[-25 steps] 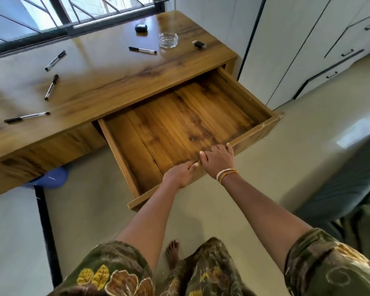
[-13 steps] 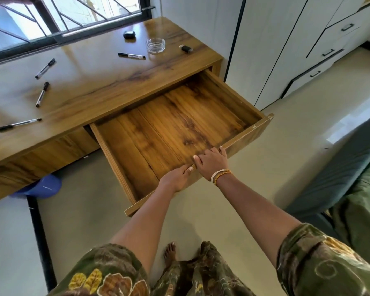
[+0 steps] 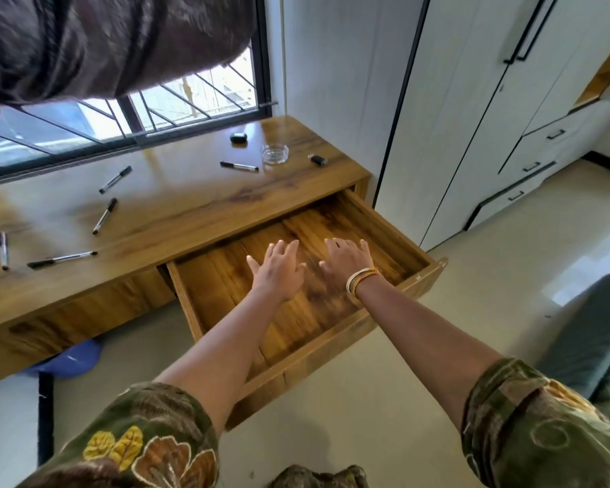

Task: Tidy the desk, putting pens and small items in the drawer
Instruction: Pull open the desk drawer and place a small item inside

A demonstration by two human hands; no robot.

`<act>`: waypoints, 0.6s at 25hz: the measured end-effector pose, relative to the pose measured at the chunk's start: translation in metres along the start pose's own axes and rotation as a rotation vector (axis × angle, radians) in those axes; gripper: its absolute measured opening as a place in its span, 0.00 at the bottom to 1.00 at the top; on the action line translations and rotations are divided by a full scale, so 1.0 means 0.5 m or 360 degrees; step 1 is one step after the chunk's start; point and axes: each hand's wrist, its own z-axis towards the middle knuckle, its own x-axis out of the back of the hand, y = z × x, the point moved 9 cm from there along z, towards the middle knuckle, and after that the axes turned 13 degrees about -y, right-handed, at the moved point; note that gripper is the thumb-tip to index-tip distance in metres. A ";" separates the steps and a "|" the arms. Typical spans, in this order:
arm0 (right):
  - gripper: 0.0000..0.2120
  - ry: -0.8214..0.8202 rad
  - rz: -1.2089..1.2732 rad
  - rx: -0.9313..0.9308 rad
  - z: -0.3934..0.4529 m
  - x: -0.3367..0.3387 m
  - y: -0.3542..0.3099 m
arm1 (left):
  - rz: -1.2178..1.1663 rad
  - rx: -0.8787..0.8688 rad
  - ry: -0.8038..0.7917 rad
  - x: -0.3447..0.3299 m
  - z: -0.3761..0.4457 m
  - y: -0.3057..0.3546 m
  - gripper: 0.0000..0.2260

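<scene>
Two hands are held over the open drawer (image 3: pixel 395 313) with nothing in them: the left hand (image 3: pixel 279 272) and the right hand (image 3: pixel 346 262) are side by side, palms down, fingers (image 3: pixel 289 246) spread and pinching nothing. Whether the palms touch the drawer floor cannot be told.

Hazard 1 — the drawer. It is pulled far out and its front edge, at 6 o'clock from the hands, overhangs the floor. Downward load from both forearms on the extended box could tip it or strain the runners, which are not visible.

Hazard 2 — the reach. All task items lie on the counter (image 3: pixel 177 191), beyond the drawer, none yet inside it. From the hands:
- pen (image 3: pixel 62 258) at 9 o'clock, near the counter's front edge; a sweeping sleeve could roll it onto the floor.
- pen (image 3: pixel 3 250) further toward 9 o'clock, close to the frame's left edge.
- pen (image 3: pixel 104 216) and pen (image 3: pixel 115 179) at 10 o'clock.
- pen (image 3: pixel 239 166) at 12 o'clock.
- small black item (image 3: pixel 317 159) at 1 o'clock, near the counter's right end; a nudge could drop it off the side.
- small black item (image 3: pixel 238 138) at 12 o'clock, farthest back by the window.

Hazard 3 — the glass dish (image 3: pixel 274 153) sits just beside the 12 o'clock pen. Reaching for that pen could knock the dish; glass will slide readily on the smooth surface and could break if it falls.
</scene>
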 end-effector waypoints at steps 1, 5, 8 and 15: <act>0.27 0.0023 -0.0011 0.0018 0.014 0.027 -0.007 | 0.0001 0.0029 0.0050 0.032 0.013 -0.001 0.25; 0.29 0.0096 -0.0023 0.0075 0.089 0.124 -0.028 | -0.0032 0.0123 0.0231 0.149 0.084 -0.004 0.25; 0.30 0.0142 -0.0030 0.0109 0.167 0.183 -0.031 | -0.0031 0.0121 0.0318 0.217 0.167 -0.023 0.24; 0.29 0.0008 -0.0092 0.0094 0.363 0.204 -0.013 | -0.0115 0.0190 0.0305 0.256 0.362 -0.076 0.24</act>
